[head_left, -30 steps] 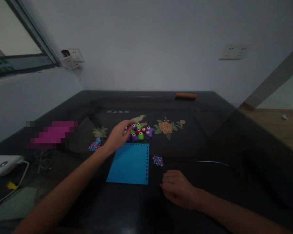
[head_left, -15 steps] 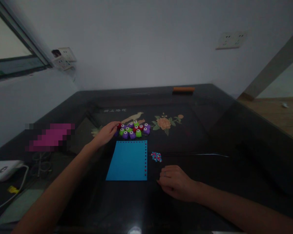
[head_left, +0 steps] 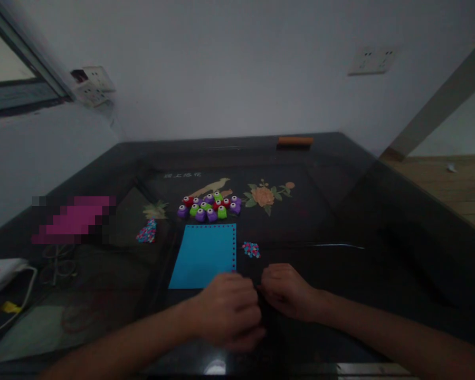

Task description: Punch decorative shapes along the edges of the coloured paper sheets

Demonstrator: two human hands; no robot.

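Note:
My left hand (head_left: 231, 311) is closed, knuckles up, over the lower right corner of a blue sheet (head_left: 206, 256) with dark dots along its top and right edges. Close to its right, my right hand (head_left: 287, 290) is also curled on the dark table (head_left: 301, 227). Whatever either hand may hold is hidden. Above the sheet is a cluster of purple, green and red one-eyed toys (head_left: 209, 206). Small pink, blue and white pieces (head_left: 251, 249) lie right of the sheet, and a second pile of such pieces (head_left: 146, 231) lies to its left.
An orange-brown bar (head_left: 295, 141) lies at the table's back edge. On the left are a pixelated pink item (head_left: 77, 215), a white device (head_left: 2, 274) and its cable (head_left: 32, 285). Wall sockets (head_left: 372, 60) are above the table.
My left hand has moved from the toy cluster down and right, beside my right hand, and is now closed. The left pile of small pieces is uncovered. The view has shifted slightly.

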